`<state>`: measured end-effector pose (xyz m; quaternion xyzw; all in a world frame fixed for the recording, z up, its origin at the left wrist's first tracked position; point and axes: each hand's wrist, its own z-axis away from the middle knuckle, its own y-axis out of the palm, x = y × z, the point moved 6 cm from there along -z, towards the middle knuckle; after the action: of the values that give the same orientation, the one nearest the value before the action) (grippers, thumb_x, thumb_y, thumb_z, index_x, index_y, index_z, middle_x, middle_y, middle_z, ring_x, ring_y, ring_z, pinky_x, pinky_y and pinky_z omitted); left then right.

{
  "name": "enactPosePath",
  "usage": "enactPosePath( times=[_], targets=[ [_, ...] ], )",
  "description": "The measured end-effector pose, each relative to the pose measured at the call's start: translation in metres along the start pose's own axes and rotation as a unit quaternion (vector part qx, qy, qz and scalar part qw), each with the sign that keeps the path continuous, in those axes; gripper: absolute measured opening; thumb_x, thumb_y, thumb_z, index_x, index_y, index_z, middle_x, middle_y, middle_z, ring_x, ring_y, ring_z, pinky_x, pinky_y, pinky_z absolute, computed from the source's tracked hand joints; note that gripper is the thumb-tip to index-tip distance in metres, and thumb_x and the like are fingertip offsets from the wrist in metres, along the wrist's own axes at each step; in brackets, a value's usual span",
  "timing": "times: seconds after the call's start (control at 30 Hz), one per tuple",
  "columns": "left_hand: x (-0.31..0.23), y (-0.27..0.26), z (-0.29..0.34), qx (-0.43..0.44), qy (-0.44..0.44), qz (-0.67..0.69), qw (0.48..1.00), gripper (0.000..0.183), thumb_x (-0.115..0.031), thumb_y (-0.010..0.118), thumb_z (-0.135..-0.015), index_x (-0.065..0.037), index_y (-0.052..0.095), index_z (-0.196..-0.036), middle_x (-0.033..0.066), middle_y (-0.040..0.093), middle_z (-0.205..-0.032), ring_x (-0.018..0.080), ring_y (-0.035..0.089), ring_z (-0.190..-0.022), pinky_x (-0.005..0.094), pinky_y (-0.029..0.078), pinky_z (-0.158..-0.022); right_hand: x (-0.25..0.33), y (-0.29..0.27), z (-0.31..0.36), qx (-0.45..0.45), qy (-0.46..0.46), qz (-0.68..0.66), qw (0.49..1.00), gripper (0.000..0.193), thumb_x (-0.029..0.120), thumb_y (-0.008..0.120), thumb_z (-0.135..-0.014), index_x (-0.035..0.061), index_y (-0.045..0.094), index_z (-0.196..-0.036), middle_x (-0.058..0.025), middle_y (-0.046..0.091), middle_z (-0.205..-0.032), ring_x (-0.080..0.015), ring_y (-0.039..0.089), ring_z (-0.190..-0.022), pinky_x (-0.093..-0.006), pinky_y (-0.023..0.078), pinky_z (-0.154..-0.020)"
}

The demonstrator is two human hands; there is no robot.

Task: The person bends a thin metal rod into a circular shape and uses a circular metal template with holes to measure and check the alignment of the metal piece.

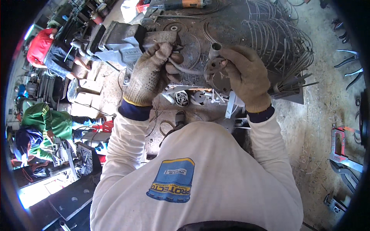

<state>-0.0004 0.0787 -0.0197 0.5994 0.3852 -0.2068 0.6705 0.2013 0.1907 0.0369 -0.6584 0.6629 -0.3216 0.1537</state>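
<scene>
Both my hands wear worn tan knit gloves and are raised over the near edge of a dark metal workbench (pixel 189 29). My left hand (pixel 148 73) is closed around one end of a curved grey metal rod (pixel 189 71). The rod's other end runs to a dark flat metal plate with round holes (pixel 214 67). Pinched at its right side, this plate is in the fingers of my right hand (pixel 249 75). Whether rod and plate are joined or only touch, I cannot tell. Just beyond the plate, a short pipe (pixel 216 47) shows its open top.
A large bench vise (pixel 129 42) stands left of my left hand. Bent wire rods (pixel 275 34) lie at the bench's right, a power tool (pixel 185 4) at its far edge. Pliers (pixel 348 59) and a hacksaw (pixel 339 144) are far right. Two people (pixel 42 44) work at left.
</scene>
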Motion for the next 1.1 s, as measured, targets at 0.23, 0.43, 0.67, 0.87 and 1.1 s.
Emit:
enactPosePath(
  times=[0.23, 0.43, 0.67, 0.87, 1.1],
  targets=[
    [-0.004, 0.014, 0.013, -0.055, 0.007, -0.255, 0.965, 0.051, -0.050, 0.061, -0.099, -0.004, 0.065, -0.121, 0.0094, 0.074, -0.098, 0.0139, 0.068, -0.068, 0.0284, 0.056, -0.057, -0.019, -0.014, 0.000, 0.101, 0.279, -0.215, 0.930, 0.019, 0.018, 0.064, -0.097, 0.0004, 0.070, -0.101, -0.0157, 0.067, -0.089, -0.0273, 0.067, -0.076, -0.0374, 0.052, -0.068],
    [-0.012, 0.024, 0.012, -0.001, 0.021, -0.297, 0.955, 0.052, -0.048, 0.059, -0.101, -0.003, 0.063, -0.126, 0.0091, 0.074, -0.102, 0.0135, 0.070, -0.071, 0.0272, 0.057, -0.060, -0.037, -0.016, 0.001, 0.078, 0.326, -0.314, 0.888, 0.021, 0.019, 0.064, -0.099, -0.0008, 0.070, -0.102, -0.0108, 0.068, -0.091, -0.0160, 0.064, -0.083, -0.0309, 0.049, -0.074],
    [-0.014, 0.035, 0.007, 0.018, 0.046, -0.216, 0.975, 0.044, -0.042, 0.059, -0.103, 0.000, 0.066, -0.111, 0.0104, 0.074, -0.092, 0.0164, 0.071, -0.067, 0.0284, 0.059, -0.060, -0.039, -0.015, -0.001, 0.034, 0.360, -0.396, 0.844, 0.024, 0.021, 0.059, -0.100, 0.0005, 0.070, -0.103, -0.0016, 0.065, -0.080, -0.0064, 0.054, -0.068, -0.0214, 0.042, -0.060],
    [-0.014, 0.031, 0.006, 0.013, 0.037, -0.150, 0.988, 0.059, -0.052, 0.045, -0.106, 0.001, 0.059, -0.126, 0.0157, 0.073, -0.097, 0.0220, 0.072, -0.071, 0.0314, 0.060, -0.058, -0.041, -0.011, 0.003, 0.024, 0.405, -0.477, 0.780, 0.021, 0.020, 0.060, -0.100, 0.0013, 0.068, -0.104, -0.0020, 0.066, -0.083, -0.0076, 0.056, -0.068, -0.0217, 0.043, -0.059],
    [-0.006, 0.023, 0.008, 0.021, 0.017, -0.114, 0.993, 0.060, -0.051, 0.045, -0.106, 0.002, 0.054, -0.133, 0.0201, 0.072, -0.105, 0.0242, 0.072, -0.072, 0.0334, 0.060, -0.060, -0.055, -0.012, 0.013, -0.002, 0.359, -0.423, 0.832, 0.018, 0.018, 0.063, -0.099, 0.0017, 0.067, -0.105, -0.0018, 0.066, -0.087, -0.0079, 0.056, -0.067, -0.0210, 0.044, -0.059]
  ],
)
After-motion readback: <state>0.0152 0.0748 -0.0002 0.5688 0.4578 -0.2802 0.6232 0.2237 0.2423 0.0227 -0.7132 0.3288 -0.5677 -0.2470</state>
